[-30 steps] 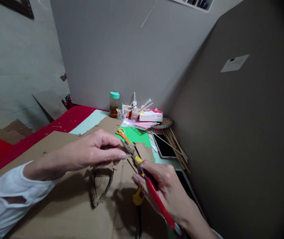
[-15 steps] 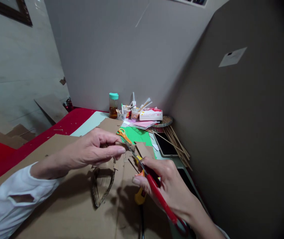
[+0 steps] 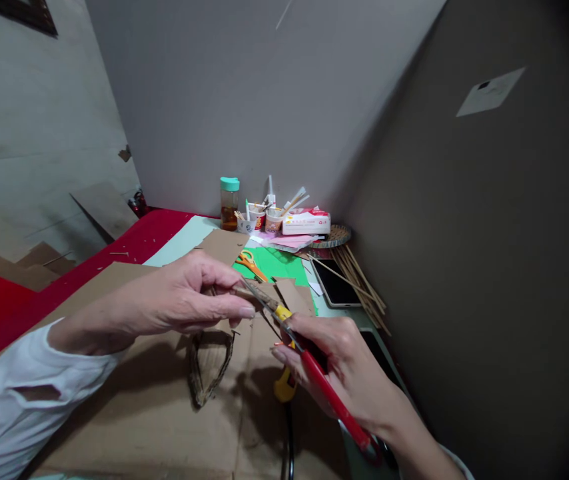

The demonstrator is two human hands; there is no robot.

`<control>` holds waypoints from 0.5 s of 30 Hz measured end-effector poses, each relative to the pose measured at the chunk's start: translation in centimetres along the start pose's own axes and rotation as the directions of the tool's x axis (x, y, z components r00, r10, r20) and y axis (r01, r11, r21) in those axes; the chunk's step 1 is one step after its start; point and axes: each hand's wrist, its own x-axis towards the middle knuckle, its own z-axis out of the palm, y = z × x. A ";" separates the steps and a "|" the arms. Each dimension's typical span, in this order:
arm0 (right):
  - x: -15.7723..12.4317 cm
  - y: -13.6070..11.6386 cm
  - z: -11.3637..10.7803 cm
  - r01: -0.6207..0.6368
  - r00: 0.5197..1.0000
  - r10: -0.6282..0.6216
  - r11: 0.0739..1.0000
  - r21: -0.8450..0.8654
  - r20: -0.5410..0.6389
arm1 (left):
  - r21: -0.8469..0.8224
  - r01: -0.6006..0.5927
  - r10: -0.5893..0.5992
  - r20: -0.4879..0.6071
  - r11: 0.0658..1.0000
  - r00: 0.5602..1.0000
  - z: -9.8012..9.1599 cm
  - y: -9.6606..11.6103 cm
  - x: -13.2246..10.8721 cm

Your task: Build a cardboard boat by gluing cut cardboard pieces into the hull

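Observation:
My left hand [image 3: 184, 297] pinches a small strip of brown cardboard [image 3: 244, 292] between thumb and fingers. In my right hand [image 3: 337, 357] is a pair of red-handled scissors [image 3: 332, 393], with the metal blades pointing up and left against the strip. Whether the blades are fully closed is hard to see. Below my left hand is a pointed cardboard frame [image 3: 209, 363], its upper end hidden behind the fingers. A yellow tool [image 3: 284, 387] with a black cord, possibly a glue gun, lies partly hidden under my right hand.
A large cardboard sheet [image 3: 154, 427] covers the near table. Orange-handled scissors [image 3: 249, 261] lie on green paper [image 3: 284, 267]. Behind are a teal-lidded bottle [image 3: 229, 203], paper cups [image 3: 273, 220] and a tissue pack [image 3: 307, 222]. Wooden sticks [image 3: 359, 280] and a tablet [image 3: 335, 283] are right.
The scissor blades have moved slightly and now lie along the cardboard strip near my left fingertips. The view has shifted a little; both hands keep their holds.

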 end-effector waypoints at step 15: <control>0.0 -0.1 -0.7 -0.024 0.999 0.024 1.000 -0.010 0.030 | 0.297 -0.264 0.305 -0.101 0.918 0.947 0.5 0.5 0.1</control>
